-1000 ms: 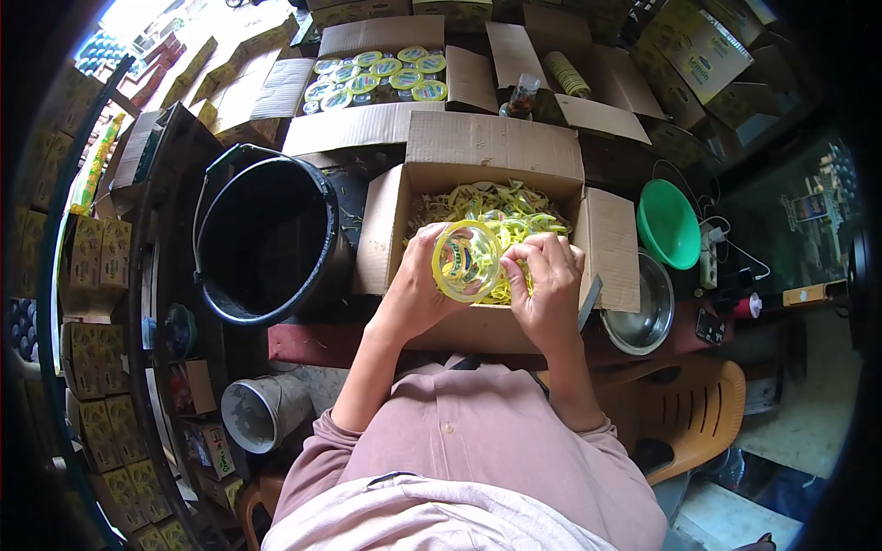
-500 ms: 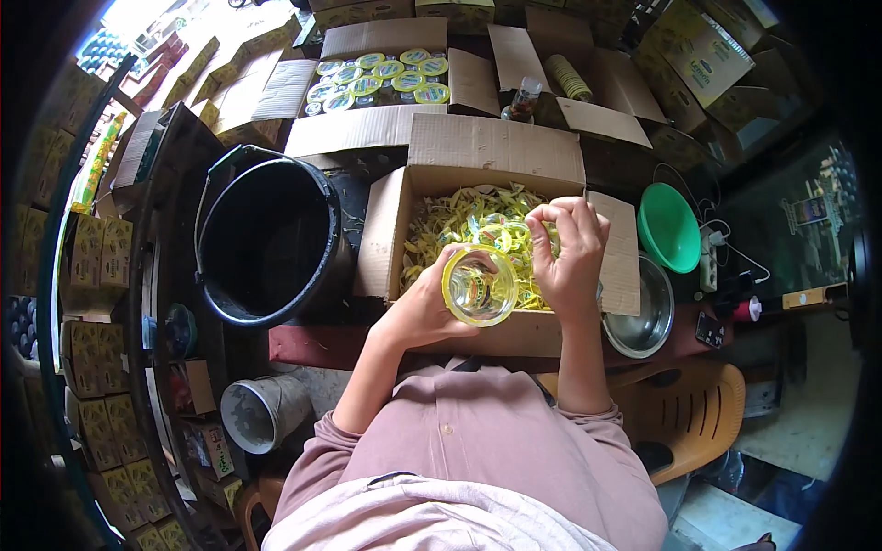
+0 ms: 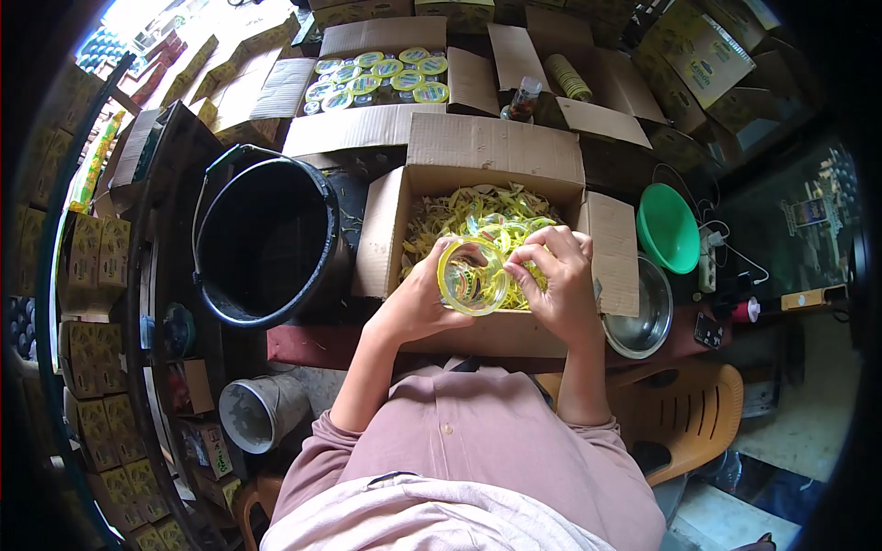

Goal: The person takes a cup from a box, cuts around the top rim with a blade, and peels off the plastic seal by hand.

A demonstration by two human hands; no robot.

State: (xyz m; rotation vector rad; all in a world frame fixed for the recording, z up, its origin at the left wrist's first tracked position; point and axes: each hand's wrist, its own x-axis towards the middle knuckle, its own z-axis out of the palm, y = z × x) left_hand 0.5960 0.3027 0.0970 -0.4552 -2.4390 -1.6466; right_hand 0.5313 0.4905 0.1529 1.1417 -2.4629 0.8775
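My left hand point(image 3: 420, 301) is closed around a clear plastic cup point(image 3: 474, 277) with a yellow rim, tilted so that I look into its mouth. Printed lettering shows through its wall. At the cup's right edge my right hand point(image 3: 565, 286) pinches thumb and forefinger together; whether they grip the rim or a thin strip there is too small to tell. Both hands are over the near side of an open cardboard box point(image 3: 496, 147). Inside it lies a heap of thin yellow strips point(image 3: 450, 209), with another clear, yellow-marked cup point(image 3: 503, 230) partly hidden behind my hands.
Left of the box stands a black bucket point(image 3: 262, 243). A green bowl point(image 3: 669, 228) and a metal bowl point(image 3: 643, 317) are at the right. Behind, another carton point(image 3: 367, 129) holds yellow-lidded cups point(image 3: 388, 69), near a jar point(image 3: 524, 99). A phone point(image 3: 708, 330) lies near the right edge.
My right hand has moved left and down, bringing its pinched fingers from above the strips to the cup's rim. The cup has shifted slightly left and up with my left hand.
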